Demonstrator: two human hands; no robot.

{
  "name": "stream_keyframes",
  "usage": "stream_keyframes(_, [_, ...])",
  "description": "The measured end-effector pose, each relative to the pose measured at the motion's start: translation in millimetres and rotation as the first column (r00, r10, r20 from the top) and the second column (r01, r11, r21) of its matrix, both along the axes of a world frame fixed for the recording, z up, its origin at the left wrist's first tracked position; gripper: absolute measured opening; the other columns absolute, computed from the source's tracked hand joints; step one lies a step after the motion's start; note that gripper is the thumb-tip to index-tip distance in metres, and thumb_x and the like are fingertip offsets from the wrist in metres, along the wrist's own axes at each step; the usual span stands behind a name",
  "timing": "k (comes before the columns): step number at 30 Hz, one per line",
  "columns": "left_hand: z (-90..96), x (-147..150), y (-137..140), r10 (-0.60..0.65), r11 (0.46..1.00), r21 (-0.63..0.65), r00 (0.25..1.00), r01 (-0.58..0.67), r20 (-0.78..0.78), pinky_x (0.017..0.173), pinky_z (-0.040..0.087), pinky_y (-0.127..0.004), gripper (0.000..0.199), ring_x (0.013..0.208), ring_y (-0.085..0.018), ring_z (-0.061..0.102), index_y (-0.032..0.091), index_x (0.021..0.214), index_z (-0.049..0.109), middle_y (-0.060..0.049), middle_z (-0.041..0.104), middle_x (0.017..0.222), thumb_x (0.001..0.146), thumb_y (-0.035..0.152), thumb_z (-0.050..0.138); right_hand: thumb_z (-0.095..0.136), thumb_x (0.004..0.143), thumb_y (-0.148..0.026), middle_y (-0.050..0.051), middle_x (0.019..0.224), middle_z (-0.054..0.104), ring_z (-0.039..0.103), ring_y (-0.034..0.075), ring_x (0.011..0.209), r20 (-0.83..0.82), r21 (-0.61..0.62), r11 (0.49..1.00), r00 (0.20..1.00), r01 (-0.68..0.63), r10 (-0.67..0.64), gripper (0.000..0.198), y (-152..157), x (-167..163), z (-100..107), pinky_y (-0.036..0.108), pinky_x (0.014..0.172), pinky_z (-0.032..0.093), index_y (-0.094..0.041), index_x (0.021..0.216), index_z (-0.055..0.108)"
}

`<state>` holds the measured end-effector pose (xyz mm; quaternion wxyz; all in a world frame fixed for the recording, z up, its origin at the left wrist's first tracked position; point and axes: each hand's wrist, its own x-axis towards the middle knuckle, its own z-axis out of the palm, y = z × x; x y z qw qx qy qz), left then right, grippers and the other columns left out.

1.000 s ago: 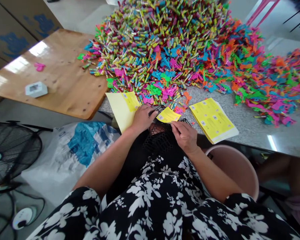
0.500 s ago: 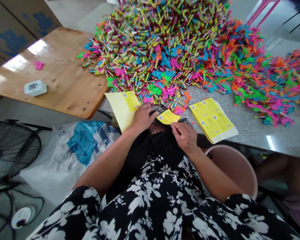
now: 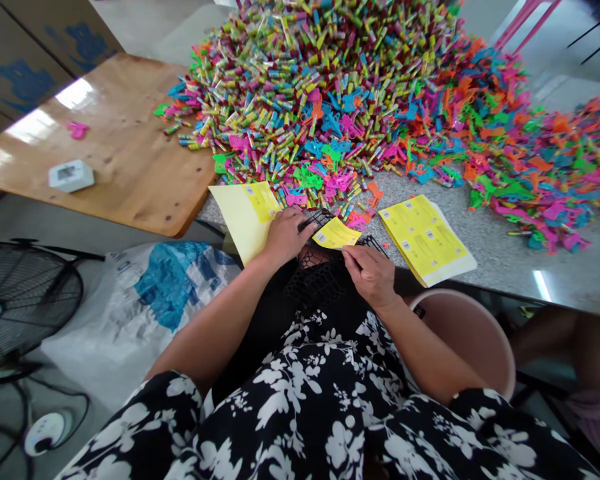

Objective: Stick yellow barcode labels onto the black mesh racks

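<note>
My right hand (image 3: 369, 272) pinches a small yellow label sheet (image 3: 336, 233) above black mesh (image 3: 316, 281), my left hand (image 3: 286, 235) rests against the left sticker sheet (image 3: 237, 217), its grip unclear, and toy pistols (image 3: 330, 121) heap beyond.

We are reaching both forearms inward. Left forearm (image 3: 215, 317) is running toward between one and two o'clock; left hand (image 3: 286, 235) is lying back-up, thumb angling toward two. Right forearm (image 3: 427, 347) is slanting toward between ten and eleven; right hand (image 3: 371, 275) is curling its fingers, tips pinching. Hands aren't touching.
</note>
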<state>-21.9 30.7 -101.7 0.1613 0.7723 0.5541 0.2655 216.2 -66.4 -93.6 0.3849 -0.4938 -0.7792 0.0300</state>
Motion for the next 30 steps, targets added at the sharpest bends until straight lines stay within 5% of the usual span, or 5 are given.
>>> stream_keyframes(13, [-1.8,0.8,0.7,0.015,1.000,0.007,1.000,-0.015,-0.011,0.111,0.047,-0.048,0.028,0.119,-0.030,0.064,0.019,0.107,0.081,-0.012,0.075,0.119,0.099,0.042,0.067,0.061,0.105,-0.025,0.007,0.103,0.080,0.071,0.023,0.097,0.155,-0.039,0.998,0.987,-0.042,0.047,0.019,-1.1,4.3,0.2,0.040,0.098,0.056,-0.023,0.114,0.077])
stream_keyframes(20, [-4.5,0.7,0.6,0.016,1.000,0.020,0.999,-0.017,0.030,0.112,0.047,-0.045,0.024,0.121,-0.029,0.064,0.019,0.104,0.081,-0.012,0.073,0.120,0.096,0.039,0.071,0.068,0.101,-0.033,0.004,0.090,0.069,0.061,0.024,0.094,0.259,-0.088,0.995,0.966,0.050,-0.026,0.014,-5.8,-0.7,6.8,0.050,0.115,0.041,-0.028,0.102,0.081])
stream_keyframes(24, [-1.1,1.7,-0.3,0.013,1.000,0.015,1.000,-0.013,0.020,0.109,0.048,-0.046,0.019,0.116,-0.028,0.065,0.022,0.099,0.081,-0.009,0.074,0.115,0.095,0.038,0.072,0.070,0.100,-0.041,0.005,0.085,0.063,0.059,0.024,0.091,0.279,-0.087,0.991,0.958,0.097,-0.069,0.021,-8.9,-5.4,19.2,0.050,0.111,0.043,-0.027,0.090,0.082])
stream_keyframes(27, [0.5,2.0,-0.3,0.017,1.000,0.004,1.000,-0.017,0.023,0.107,0.049,-0.046,0.017,0.114,-0.028,0.066,0.024,0.097,0.081,-0.007,0.075,0.113,0.094,0.039,0.073,0.066,0.102,-0.044,0.011,0.108,0.071,0.061,0.030,0.110,0.293,-0.078,0.985,0.948,0.152,-0.123,0.032,-6.9,-13.3,29.7,0.058,0.116,0.039,-0.024,0.081,0.079])
stream_keyframes(30, [-0.2,1.3,1.0,0.013,1.000,0.010,1.000,-0.013,0.023,0.105,0.049,-0.045,0.019,0.112,-0.028,0.065,0.023,0.097,0.080,-0.008,0.075,0.112,0.094,0.041,0.073,0.065,0.102,-0.047,0.017,0.148,0.063,0.052,0.038,0.139,0.304,-0.164,0.982,0.952,0.092,-0.039,0.034,1.8,-26.5,31.2,0.062,0.122,0.036,-0.020,0.118,0.077])
